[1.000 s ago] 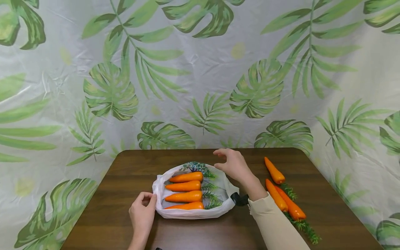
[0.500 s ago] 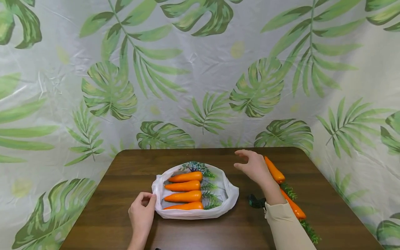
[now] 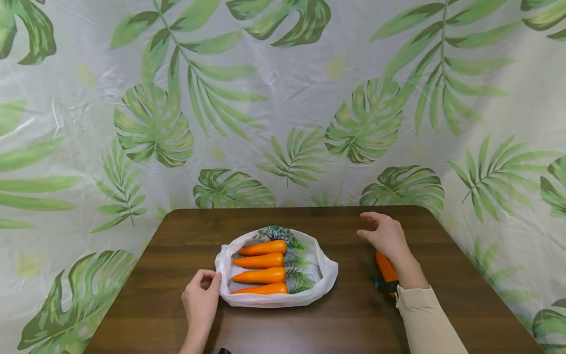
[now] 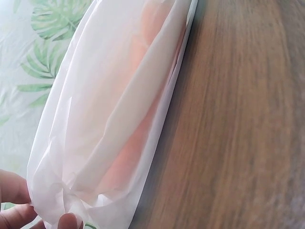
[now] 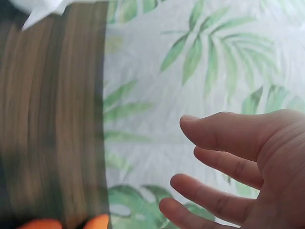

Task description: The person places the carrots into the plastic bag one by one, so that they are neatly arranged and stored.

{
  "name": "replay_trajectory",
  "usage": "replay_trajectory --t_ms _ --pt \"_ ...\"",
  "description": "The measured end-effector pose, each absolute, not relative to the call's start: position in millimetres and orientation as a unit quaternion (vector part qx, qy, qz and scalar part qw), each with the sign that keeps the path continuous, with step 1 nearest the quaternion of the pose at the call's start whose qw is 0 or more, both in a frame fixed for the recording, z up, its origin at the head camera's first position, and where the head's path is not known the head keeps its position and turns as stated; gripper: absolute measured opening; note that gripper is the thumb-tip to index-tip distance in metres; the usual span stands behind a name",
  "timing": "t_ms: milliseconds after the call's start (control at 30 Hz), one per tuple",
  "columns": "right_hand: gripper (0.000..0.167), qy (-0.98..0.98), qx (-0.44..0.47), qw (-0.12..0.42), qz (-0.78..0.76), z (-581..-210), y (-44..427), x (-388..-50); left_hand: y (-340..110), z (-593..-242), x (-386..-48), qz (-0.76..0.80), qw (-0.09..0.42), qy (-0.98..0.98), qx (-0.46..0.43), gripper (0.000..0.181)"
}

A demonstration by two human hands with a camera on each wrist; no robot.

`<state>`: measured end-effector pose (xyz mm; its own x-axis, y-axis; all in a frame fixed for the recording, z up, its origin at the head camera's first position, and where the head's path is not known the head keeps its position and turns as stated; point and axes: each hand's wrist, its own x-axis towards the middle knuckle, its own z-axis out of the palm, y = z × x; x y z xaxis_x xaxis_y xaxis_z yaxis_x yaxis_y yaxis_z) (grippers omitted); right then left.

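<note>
A white plastic bag (image 3: 305, 302) lies on the table with its mouth rolled open around several orange carrots (image 3: 261, 275), green tops to the right. At its left end my left hand (image 3: 201, 300) pinches the rim; the left wrist view shows thumb and fingers on the gathered plastic (image 4: 62, 191). My right hand (image 3: 389, 238), holding nothing, is over the loose carrots on the right, fingers spread and slightly bent. It hides most of them; part of one carrot (image 3: 385, 265) shows beside the wrist. In the right wrist view the hand (image 5: 233, 167) is empty.
The brown wooden table (image 3: 309, 334) reaches back to a leaf-patterned curtain (image 3: 292, 98). Two carrot tips (image 5: 97, 222) show at the bottom of the right wrist view. A small black object (image 3: 224, 351) is at the table's front edge.
My right hand has moved right, from beside the bag's back right rim to above the loose carrots, which it now mostly covers. My left hand has stayed on the bag.
</note>
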<state>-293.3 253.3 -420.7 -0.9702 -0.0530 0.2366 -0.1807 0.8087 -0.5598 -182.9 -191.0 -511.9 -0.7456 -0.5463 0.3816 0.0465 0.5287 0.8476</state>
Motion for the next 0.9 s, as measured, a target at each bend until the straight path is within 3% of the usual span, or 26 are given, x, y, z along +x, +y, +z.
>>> replay_trajectory --t_ms 400,900 --pt "0.07 -0.959 0.031 0.034 0.279 -439.4 298.8 -299.1 -190.2 -512.3 -182.2 -0.462 0.322 -0.814 0.144 0.007" --pt "0.072 -0.968 0.004 -0.015 0.25 -468.3 329.6 -308.8 -191.6 -514.7 -185.2 -0.461 0.325 -0.812 0.151 0.009"
